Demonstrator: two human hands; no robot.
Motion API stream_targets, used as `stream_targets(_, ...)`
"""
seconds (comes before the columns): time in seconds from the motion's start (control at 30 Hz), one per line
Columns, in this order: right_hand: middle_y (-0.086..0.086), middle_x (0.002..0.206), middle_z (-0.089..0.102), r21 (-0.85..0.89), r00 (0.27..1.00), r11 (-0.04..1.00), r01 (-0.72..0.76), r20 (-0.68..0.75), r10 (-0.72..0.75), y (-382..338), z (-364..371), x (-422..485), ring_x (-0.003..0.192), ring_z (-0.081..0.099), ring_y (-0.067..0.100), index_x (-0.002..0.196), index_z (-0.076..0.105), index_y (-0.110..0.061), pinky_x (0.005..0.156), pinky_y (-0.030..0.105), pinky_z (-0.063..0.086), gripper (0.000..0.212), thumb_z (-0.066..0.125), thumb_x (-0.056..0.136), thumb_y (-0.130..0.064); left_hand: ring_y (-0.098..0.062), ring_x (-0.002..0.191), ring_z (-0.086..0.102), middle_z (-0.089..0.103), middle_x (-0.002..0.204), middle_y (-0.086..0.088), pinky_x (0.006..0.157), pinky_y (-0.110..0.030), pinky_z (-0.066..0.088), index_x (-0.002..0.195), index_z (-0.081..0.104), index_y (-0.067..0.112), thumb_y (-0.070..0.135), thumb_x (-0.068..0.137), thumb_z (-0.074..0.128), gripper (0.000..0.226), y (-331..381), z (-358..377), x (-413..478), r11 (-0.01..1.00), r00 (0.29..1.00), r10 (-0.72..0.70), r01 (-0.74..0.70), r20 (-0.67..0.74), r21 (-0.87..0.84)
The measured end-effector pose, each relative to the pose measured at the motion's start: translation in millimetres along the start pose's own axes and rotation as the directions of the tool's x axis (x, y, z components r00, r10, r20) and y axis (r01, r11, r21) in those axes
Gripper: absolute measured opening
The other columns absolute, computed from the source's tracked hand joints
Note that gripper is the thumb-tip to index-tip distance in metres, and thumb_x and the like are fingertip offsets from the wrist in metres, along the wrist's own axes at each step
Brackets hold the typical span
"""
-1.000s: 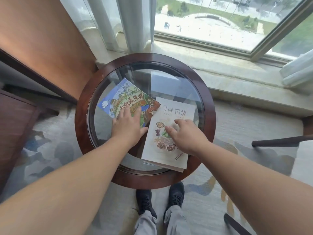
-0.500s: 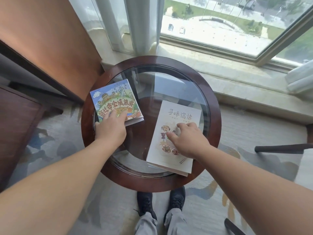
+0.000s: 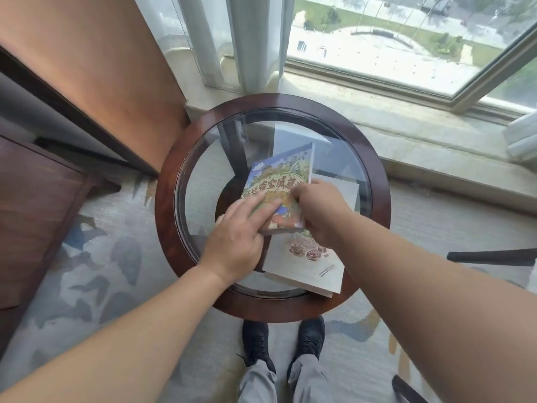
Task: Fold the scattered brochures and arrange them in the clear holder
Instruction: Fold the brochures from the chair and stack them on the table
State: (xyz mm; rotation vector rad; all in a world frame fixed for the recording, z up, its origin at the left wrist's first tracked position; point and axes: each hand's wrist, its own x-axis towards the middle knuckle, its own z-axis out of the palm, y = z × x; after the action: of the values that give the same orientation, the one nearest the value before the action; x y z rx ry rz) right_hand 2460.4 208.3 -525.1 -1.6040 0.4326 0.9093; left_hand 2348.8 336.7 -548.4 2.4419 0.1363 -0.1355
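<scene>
A colourful illustrated brochure (image 3: 280, 177) is tilted up over the round glass-topped table (image 3: 180, 216). My left hand (image 3: 241, 231) holds its near left edge, fingers laid across the cover. At the brochure's right edge my right hand (image 3: 321, 207) grips it with curled fingers. A white brochure with food pictures (image 3: 308, 263) lies flat beneath them, reaching the table's near rim. No clear holder is in view.
A stone window sill (image 3: 392, 126) and a white curtain (image 3: 252, 42) stand behind the table. A wooden panel (image 3: 96, 59) and dark cabinet (image 3: 32, 210) are at the left. My shoes (image 3: 284, 341) stand on patterned carpet below. A dark chair leg (image 3: 491, 255) juts in at right.
The colourful brochure has moved from the table's left side to over the white brochure and is lifted. My right hand left the white brochure and took the colourful one's right edge.
</scene>
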Motion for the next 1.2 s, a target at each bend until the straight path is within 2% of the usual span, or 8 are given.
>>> stream_targets(0.1, 0.014, 0.096, 0.069, -0.022, 0.995, 1.0, 0.011, -0.1, -0.013, 13.1, -26.6, -7.5, 0.084, 0.07, 0.03, 0.096, 0.061, -0.014, 0.075, 0.051, 0.06, 0.016, 0.053, 0.089, -0.003, -0.027, 0.14, 0.032, 0.038, 0.151, -0.008, 0.11, -0.051, 0.032, 0.139, 0.053, 0.02, 0.033, 0.079, 0.03, 0.066, 13.7, -0.6, -2.0, 0.999, 0.999, 0.036, -0.035, 0.026, -0.041)
stream_targets(0.17, 0.012, 0.085, 0.075, 0.149, 0.992, 0.987, -0.06, -0.101, 0.075, 23.9, -45.7, -16.6, 0.078, 0.074, 0.032, 0.098, 0.06, -0.014, 0.065, 0.059, 0.059, 0.019, 0.048, 0.093, 0.0, -0.022, 0.142, 0.028, 0.031, 0.155, -0.005, 0.113, -0.046, 0.029, 0.143, 0.045, 0.024, 0.04, 0.085, 0.035, 0.062, 23.9, 4.8, 5.1, 0.993, 0.998, -0.07, 0.07, -0.003, -0.094)
stream_targets(0.27, 0.009, 0.087, 0.077, 0.289, 0.986, 0.949, -0.126, -0.071, 0.152, 39.8, -63.8, -26.6, 0.076, 0.075, 0.032, 0.104, 0.061, -0.015, 0.055, 0.048, 0.058, 0.022, 0.045, 0.098, -0.002, -0.022, 0.144, 0.021, 0.017, 0.16, -0.003, 0.112, -0.044, 0.027, 0.15, 0.025, 0.03, 0.044, 0.092, 0.045, 0.063, 38.5, 22.7, 25.3, 0.955, 0.958, -0.287, 0.287, 0.012, -0.082)
stream_targets(0.33, 0.011, 0.096, 0.075, 0.174, 0.978, 0.975, -0.135, -0.135, 0.16, 51.8, -67.6, -27.9, 0.08, 0.074, 0.031, 0.102, 0.06, -0.015, 0.062, 0.048, 0.06, 0.02, 0.048, 0.094, -0.001, -0.025, 0.143, 0.022, 0.015, 0.16, -0.004, 0.11, -0.043, 0.029, 0.151, 0.019, 0.028, 0.043, 0.093, 0.05, 0.068, 46.7, 38.0, 35.0, 0.936, 0.934, -0.346, 0.35, 0.087, -0.036)
stream_targets(0.43, 0.006, 0.109, 0.065, -0.322, 0.947, 0.933, -0.159, -0.318, 0.051, 65.0, -71.5, -24.2, 0.09, 0.067, 0.024, 0.102, 0.054, -0.017, 0.079, 0.048, 0.059, 0.019, 0.058, 0.085, -0.009, -0.025, 0.137, 0.027, 0.022, 0.155, -0.004, 0.105, -0.046, 0.036, 0.15, 0.022, 0.024, 0.039, 0.091, 0.056, 0.069, 52.8, 58.2, 36.3, 0.942, 0.932, -0.332, 0.32, 0.145, 0.103)
stream_targets(0.5, 0.008, 0.121, 0.053, -0.44, 0.924, 0.876, -0.2, -0.382, 0.019, 64.7, -74.0, -23.4, 0.095, 0.06, 0.024, 0.123, 0.046, -0.015, 0.081, 0.045, 0.056, 0.043, 0.065, 0.084, -0.019, -0.027, 0.135, 0.028, 0.025, 0.153, -0.004, 0.102, -0.045, 0.037, 0.147, 0.026, 0.023, 0.036, 0.089, 0.058, 0.067, 52.9, 64.5, 37.6, 0.93, 0.929, -0.358, 0.345, 0.098, 0.124)
stream_targets(0.83, 0.002, 0.111, 0.066, -0.242, 0.959, 0.956, -0.169, -0.265, 0.103, 61.1, -68.5, -16.4, 0.095, 0.067, 0.024, 0.113, 0.052, -0.015, 0.085, 0.048, 0.057, 0.033, 0.066, 0.088, -0.031, -0.035, 0.116, 0.05, 0.05, 0.131, -0.014, 0.096, -0.048, 0.047, 0.133, 0.042, 0.01, 0.032, 0.085, 0.056, 0.054, 50.2, 55.4, 68.4, 0.625, 0.628, -0.763, 0.777, 0.154, -0.073)
stream_targets(1.2, 0.012, 0.104, 0.073, -0.232, 0.952, 0.943, -0.238, -0.246, 0.18, 53.3, -74.2, -6.8, 0.1, 0.069, 0.033, 0.095, 0.062, -0.01, 0.087, 0.057, 0.055, 0.013, 0.061, 0.092, -0.023, -0.032, 0.107, 0.056, 0.05, 0.125, -0.011, 0.092, -0.046, 0.052, 0.12, 0.049, 0.008, 0.028, 0.071, 0.061, 0.055, 52.9, 64.0, 73.8, 0.457, 0.524, -0.814, 0.845, 0.251, -0.279)
